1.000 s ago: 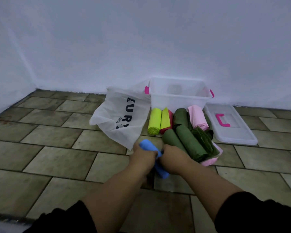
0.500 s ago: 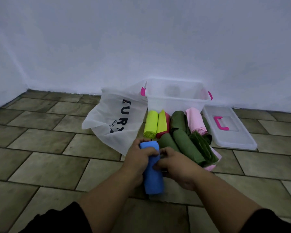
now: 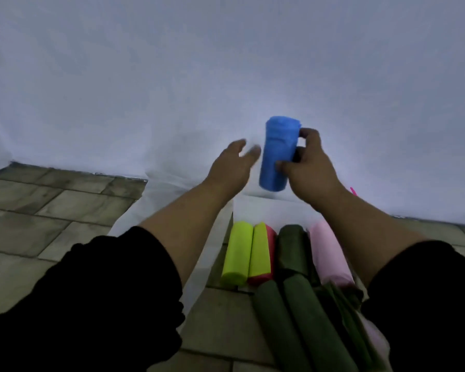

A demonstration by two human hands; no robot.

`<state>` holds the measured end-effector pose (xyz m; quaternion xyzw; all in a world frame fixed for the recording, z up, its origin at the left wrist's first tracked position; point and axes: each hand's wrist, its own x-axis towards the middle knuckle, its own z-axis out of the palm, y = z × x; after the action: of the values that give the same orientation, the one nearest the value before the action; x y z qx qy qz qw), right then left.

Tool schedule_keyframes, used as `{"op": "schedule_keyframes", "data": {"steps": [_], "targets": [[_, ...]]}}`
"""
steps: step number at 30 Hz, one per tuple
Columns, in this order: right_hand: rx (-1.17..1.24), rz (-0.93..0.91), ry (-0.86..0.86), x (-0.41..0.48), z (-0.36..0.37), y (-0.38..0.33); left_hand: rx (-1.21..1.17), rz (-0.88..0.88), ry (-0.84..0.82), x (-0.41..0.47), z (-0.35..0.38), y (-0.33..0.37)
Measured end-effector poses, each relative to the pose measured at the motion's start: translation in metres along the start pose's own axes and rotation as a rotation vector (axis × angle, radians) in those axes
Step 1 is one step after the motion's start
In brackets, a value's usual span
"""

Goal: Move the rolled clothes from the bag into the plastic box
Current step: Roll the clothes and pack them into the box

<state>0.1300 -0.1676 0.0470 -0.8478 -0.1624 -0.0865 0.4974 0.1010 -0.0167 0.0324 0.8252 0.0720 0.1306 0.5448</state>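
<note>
Now right hand [image 3: 310,167] grip clamped on blue roll [image 3: 278,154]: thumb across front, fingers behind. Roll near upright, aloft, poking above and below grip. Left hand [image 3: 232,167] just left of roll, fingers apart, holding nothing. Other rolls [image 3: 298,253] on floor [image 3: 51,210], well below grip.

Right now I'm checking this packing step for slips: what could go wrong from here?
Only the right hand grips the blue roll, from one side; the left hand is off it, so it could slip or unroll. Released short, it might land among the yellow roll and others on the floor, not in the box.
</note>
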Motion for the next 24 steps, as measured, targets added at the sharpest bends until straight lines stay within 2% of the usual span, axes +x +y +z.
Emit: {"op": "schedule_keyframes", "data": {"steps": [2, 3, 7, 9, 15, 18, 22, 24], "targets": [[-0.042, 0.126, 0.059, 0.034, 0.003, 0.011, 0.353, -0.129, -0.106, 0.020, 0.006, -0.015], [-0.113, 0.219, 0.024, 0.047, 0.007, 0.016, 0.432, -0.162, -0.180, 0.025, 0.010, -0.023], [-0.186, 0.622, -0.387, 0.068, 0.040, 0.040, 0.478, -0.197, -0.307, 0.040, 0.016, -0.047], [-0.178, 0.735, -0.562, 0.073, 0.055, 0.049, 0.506, -0.196, -0.324, 0.043, 0.017, -0.053], [-0.243, 0.646, -0.682, 0.080, 0.080, 0.052, 0.565, -0.176, -0.347, 0.047, 0.018, -0.057], [-0.457, 0.580, -0.756, 0.084, 0.082, 0.050, 0.590, -0.190, -0.337, 0.048, 0.020, -0.059], [-0.775, 0.341, -0.798, 0.083, 0.088, 0.048, 0.585, -0.184, -0.339, 0.048, 0.022, -0.059], [-0.859, 0.309, -0.810, 0.081, 0.092, 0.047, 0.571, -0.186, -0.348, 0.047, 0.020, -0.058]]}}
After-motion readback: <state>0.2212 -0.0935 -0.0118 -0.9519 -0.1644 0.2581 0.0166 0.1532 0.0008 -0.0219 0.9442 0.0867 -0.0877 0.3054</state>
